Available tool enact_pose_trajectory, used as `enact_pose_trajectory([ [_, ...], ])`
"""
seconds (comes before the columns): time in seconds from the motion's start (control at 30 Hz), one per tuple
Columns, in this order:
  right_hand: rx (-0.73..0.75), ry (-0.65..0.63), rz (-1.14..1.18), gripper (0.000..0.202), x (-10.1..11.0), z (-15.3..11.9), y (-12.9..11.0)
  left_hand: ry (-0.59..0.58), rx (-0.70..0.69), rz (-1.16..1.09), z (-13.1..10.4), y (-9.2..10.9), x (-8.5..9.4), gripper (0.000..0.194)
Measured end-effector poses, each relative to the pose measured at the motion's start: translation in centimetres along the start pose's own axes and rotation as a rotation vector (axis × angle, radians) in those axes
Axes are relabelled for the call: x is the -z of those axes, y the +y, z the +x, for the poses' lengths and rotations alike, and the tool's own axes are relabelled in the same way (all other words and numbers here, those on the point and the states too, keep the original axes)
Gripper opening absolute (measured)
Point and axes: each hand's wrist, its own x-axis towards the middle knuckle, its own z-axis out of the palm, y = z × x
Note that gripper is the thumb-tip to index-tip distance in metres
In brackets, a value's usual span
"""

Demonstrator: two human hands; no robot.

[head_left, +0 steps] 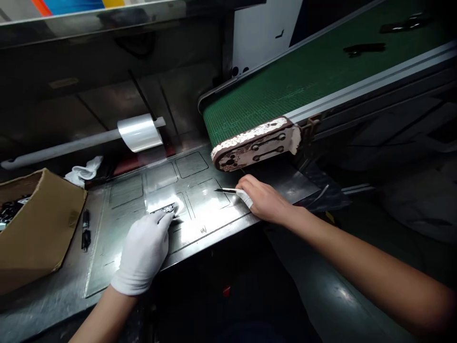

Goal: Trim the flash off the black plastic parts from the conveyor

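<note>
Small dark part in white-gloved L hand, fingers clamped on it, R fingers pinching thin blk-tipped tool

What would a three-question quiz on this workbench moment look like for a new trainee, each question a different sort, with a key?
1. Multiple choice: what covers the left hand?
A) A black mitten
B) A white glove
C) A blue sleeve

2. True or false: the black pen lies between the cardboard box and the metal plate with outlined shapes.

3. Fill in the missing word: the thin, dark-tipped tool is held in the fingers of the ____ hand.

Key: 1, B; 2, true; 3, right.
</note>
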Motion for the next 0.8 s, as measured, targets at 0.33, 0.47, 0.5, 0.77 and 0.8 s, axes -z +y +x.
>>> enact_pose_trajectory([
  [0.33,0.183,-0.113,0.161,0.039,-0.7,0.6,-4.3,0.122,0.027,-0.46,-3.5,2.0,1.1,0.025],
  [0.47,0.284,-0.157,0.169,0.042,-0.4,2.5,-5.5,0.259,0.082,-0.536,-4.6,-0.9,1.6,0.018],
  [0.5,0.303,-0.17,0.163,0.042,-0.4,3.3,-5.8,0.286,0.123,-0.5,-4.7,-1.9,1.7,0.016],
  [0.77,0.399,-0.369,-0.088,0.053,-0.7,10.3,-11.5,0.163,0.21,-0.461,-2.6,-6.2,1.0,0.014],
  [0.8,0.409,-0.407,-0.119,0.053,-0.8,10.9,-12.3,0.126,0.199,-0.477,-2.3,-6.1,0.9,0.011],
])
